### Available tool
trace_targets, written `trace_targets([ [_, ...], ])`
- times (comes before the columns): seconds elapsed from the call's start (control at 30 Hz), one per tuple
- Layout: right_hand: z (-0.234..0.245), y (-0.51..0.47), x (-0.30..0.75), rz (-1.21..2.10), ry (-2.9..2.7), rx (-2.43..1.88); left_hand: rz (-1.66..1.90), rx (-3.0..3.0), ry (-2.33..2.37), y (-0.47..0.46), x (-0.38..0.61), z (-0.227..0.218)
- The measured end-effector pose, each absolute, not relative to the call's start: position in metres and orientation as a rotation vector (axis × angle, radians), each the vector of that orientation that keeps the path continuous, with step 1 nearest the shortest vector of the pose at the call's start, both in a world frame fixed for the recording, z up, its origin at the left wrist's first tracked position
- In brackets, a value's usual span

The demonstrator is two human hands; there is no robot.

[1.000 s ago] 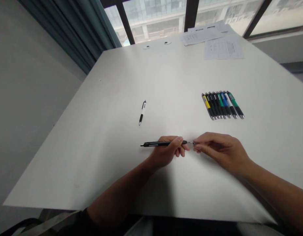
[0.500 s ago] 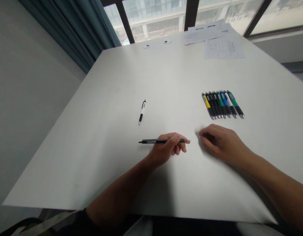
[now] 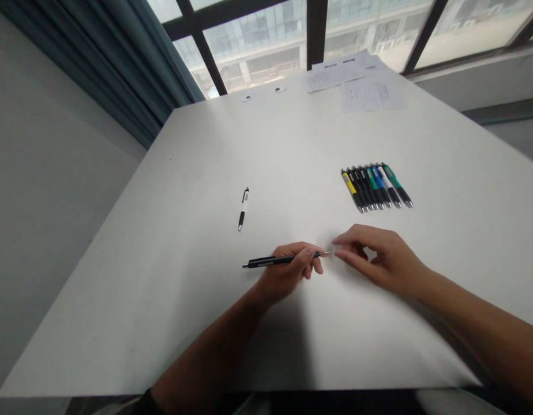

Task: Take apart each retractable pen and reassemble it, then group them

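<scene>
My left hand point(image 3: 288, 272) is closed round a black pen point(image 3: 266, 261), which lies level just above the white table point(image 3: 206, 323) with its metal tip pointing right. My right hand point(image 3: 381, 259) is right at that tip. Its thumb and forefinger are drawn together in a loose pinch, and whether a small part sits between them is too small to tell. A row of several pens point(image 3: 376, 187) with yellow, black, green, blue and white barrels lies beyond my right hand. A single white and black pen point(image 3: 243, 208) lies apart, beyond my left hand.
Sheets of printed paper point(image 3: 357, 83) lie at the table's far edge by the window. Two small round discs point(image 3: 262, 94) sit near that edge. A blue curtain point(image 3: 132, 75) hangs at the far left beside a grey wall.
My right hand drew back from the pen's tip, then returned to it. The left hand kept hold of the black pen. The view tilted up and shifted a little.
</scene>
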State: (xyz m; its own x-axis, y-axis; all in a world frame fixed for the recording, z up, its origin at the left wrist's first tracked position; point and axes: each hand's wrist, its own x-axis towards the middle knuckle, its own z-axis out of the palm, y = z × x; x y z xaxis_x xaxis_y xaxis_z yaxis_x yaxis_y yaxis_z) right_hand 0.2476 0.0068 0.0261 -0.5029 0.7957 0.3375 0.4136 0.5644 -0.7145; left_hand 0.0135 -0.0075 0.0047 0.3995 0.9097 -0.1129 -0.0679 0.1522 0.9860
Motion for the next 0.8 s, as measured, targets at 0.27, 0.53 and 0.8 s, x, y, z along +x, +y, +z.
trace_targets([
  [0.27, 0.025, -0.001, 0.239, 0.872, -2.059, -0.862, 0.847, 1.237, 0.886, -0.009, 0.012, 0.002],
  [0.53, 0.033, 0.009, 0.260, 0.946, -2.019, -1.067, 0.886, 1.080, 0.994, -0.004, 0.004, 0.004],
  [0.8, 0.023, 0.026, 0.275, 0.849, -2.274, -1.274, 0.917, 1.037, 1.022, -0.002, 0.001, 0.001],
])
